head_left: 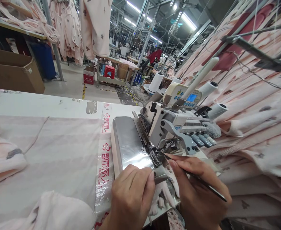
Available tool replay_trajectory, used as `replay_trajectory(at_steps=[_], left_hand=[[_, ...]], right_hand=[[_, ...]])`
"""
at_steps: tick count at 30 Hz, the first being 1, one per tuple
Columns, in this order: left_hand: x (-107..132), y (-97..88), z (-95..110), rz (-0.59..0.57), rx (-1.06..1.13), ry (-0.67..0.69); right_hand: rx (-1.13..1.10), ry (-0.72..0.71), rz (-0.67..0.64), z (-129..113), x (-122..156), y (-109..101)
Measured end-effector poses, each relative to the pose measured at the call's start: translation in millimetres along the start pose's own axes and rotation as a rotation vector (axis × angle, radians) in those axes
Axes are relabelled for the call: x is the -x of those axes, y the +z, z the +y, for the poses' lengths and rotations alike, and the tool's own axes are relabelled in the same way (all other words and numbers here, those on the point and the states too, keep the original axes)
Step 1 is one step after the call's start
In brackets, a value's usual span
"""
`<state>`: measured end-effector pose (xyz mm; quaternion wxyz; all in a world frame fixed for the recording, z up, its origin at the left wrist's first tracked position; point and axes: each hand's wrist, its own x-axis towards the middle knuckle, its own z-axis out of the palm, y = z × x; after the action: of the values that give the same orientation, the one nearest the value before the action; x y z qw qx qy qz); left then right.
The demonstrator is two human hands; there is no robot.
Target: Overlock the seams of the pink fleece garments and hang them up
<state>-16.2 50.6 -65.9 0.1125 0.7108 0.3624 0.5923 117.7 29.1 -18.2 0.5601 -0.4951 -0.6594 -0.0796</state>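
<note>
An overlock sewing machine (164,127) stands on the table, its looper area exposed beside the shiny metal cover plate (128,137). My right hand (200,188) grips slim dark tweezers (207,184), their tips among the metal parts near the needle area. Curled at the front edge of the cover plate is my left hand (133,195); what its fingers hold, if anything, is hidden. Strips of pale pink fabric (165,193) hang below the machine between my hands.
Pale pink fabric pieces (66,210) lie on the white table (66,107) at left. White thread cones (156,82) stand behind the machine. Printed pink fabric (257,127) hangs close on the right. Beyond the table are a cardboard box (13,70) and a blue bin (43,59).
</note>
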Motion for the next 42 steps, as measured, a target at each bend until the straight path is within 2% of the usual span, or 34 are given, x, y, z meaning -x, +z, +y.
replay_trajectory(at_steps=[10,15,19,22,24,27,31,34,38,42], left_hand=[[0,0.1,1,0.000,-0.032,0.007],[-5,0.4,2,-0.040,-0.075,-0.107],[-18,0.1,9,-0.195,-0.156,-0.205],[-27,-0.1,13,-0.279,-0.229,-0.219],[-30,-0.2,15,-0.289,-0.263,-0.230],[-33,0.0,18,-0.313,-0.302,-0.285],[-40,0.7,23,-0.395,-0.385,-0.381],[-47,1.2,28,-0.438,-0.370,-0.468],[-55,2.6,32,-0.459,-0.319,-0.535],[-58,5.1,32,-0.450,-0.362,-0.523]], right_hand=[[-0.230,0.013,0.206,-10,-9,-1],[-0.378,0.044,0.169,-13,-8,0],[-0.456,0.097,0.102,-14,1,-1],[-0.479,0.184,0.039,-7,9,-6],[-0.434,0.202,0.081,2,12,-10],[-0.314,0.132,0.213,20,12,-11],[-0.290,0.068,0.195,35,12,-6],[-0.363,0.146,0.190,36,11,-5],[-0.480,0.385,0.200,37,4,-15],[-0.602,0.572,0.011,38,-4,-22]])
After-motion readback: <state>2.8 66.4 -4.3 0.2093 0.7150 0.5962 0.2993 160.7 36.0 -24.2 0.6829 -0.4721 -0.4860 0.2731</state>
